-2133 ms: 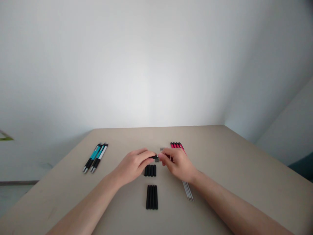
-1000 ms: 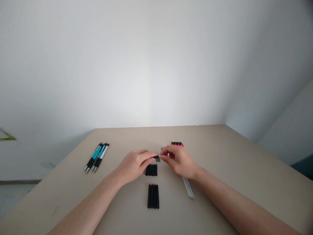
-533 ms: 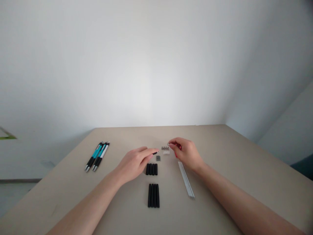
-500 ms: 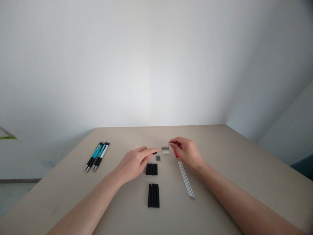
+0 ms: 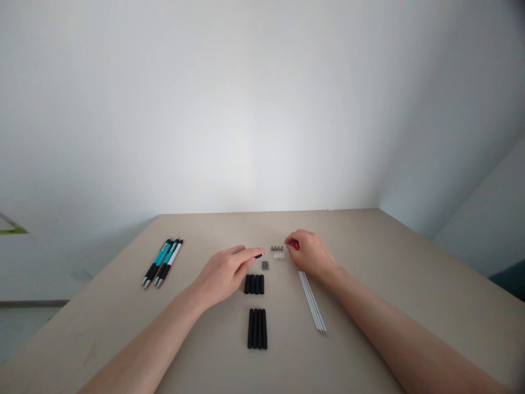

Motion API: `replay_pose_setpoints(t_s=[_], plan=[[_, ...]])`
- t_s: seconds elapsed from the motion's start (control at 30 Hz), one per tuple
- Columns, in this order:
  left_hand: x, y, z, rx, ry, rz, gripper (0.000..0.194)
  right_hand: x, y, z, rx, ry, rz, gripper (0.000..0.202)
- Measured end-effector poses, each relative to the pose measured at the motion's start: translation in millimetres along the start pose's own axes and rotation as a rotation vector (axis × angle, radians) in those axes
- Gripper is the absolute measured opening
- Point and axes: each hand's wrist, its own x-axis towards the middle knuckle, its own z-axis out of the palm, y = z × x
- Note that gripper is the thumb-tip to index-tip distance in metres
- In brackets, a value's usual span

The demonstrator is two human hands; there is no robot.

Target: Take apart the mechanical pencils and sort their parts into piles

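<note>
My left hand [image 5: 227, 273] is closed, pinching a small black pen part [image 5: 259, 256] with a pale tip between thumb and forefinger. My right hand [image 5: 311, 253] has its thumb and fingers pressed together low over the table. What the fingertips hold is hidden. A red piece [image 5: 297, 245] shows partly behind the fingers; I cannot tell whether it is gripped. Just left of this hand are several metal cone tips [image 5: 276, 248] and small white pieces [image 5: 279, 255]. Small springs or grey parts [image 5: 265, 265] lie below the left fingertips.
Short black sleeves [image 5: 254, 284] lie in a row, with longer black tubes [image 5: 257, 328] nearer me. Several white pen refills [image 5: 313, 303] lie beside my right forearm. Teal and white pens [image 5: 163, 262] rest at the left on the beige table [image 5: 348, 224], which meets the wall.
My right hand has shifted slightly, its fingertips lower. The small metal piece seen at them before no longer shows, and less red is visible. My left hand has barely moved.
</note>
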Motion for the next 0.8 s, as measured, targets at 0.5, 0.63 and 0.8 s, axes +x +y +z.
replay_pose_setpoints(t_s=[0.5,0.63,0.8], plan=[[-0.6,-0.9,0.0,0.027,-0.029,-0.004,0.036,1.4,-5.3,1.1,-0.124,-0.117,0.044,0.024],[0.3,0.3,-0.7,0.040,-0.035,-0.014,0.035,1.9,-3.8,1.7,-0.138,-0.123,0.031,0.026],[1.0,0.4,-0.3,0.039,-0.030,-0.015,0.035,2.1,-4.8,2.9,-0.119,-0.117,0.040,0.029]])
